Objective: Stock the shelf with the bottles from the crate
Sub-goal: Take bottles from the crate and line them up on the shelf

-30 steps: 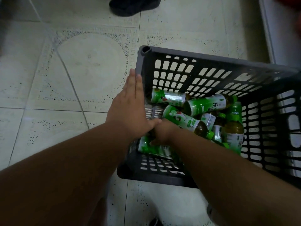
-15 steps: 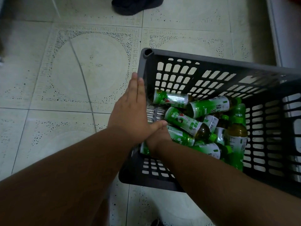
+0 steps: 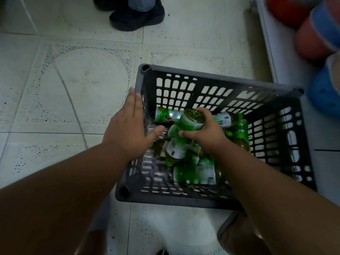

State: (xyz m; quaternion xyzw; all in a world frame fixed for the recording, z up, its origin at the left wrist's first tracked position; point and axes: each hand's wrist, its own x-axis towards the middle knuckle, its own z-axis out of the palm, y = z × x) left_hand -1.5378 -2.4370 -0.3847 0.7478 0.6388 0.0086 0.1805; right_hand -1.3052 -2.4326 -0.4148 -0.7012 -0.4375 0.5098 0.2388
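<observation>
on the floor: a dark slatted crate (image 3: 217,85) stands on pale patterned tiles (image 3: 73,89), holding a loose heap of green-labelled bottles (image 3: 195,172).
left hand: the left hand (image 3: 128,129) lies flat against the crate's left wall, fingers straight and together, thumb hooked over the rim into the crate; it sits where it did a second ago.
right hand: the right hand (image 3: 204,129) is curled around a held bottle (image 3: 191,120), fingers over its far side, thumb on the near side.
held bottle: tilted, its base turned up toward the camera, raised above the heap near the crate's middle.
change: a second ago the right hand was pushed down among the bottles at the near left of the crate, closing on one; now it has come up with a bottle clear of the pile.
rest of the bottles: lying crosswise on each other; a few stand upright with green caps by the right wall.
far edge: a dark shoe (image 3: 136,15) on the tiles.
right edge: a white shelf (image 3: 276,45) with blurred red and blue goods.
</observation>
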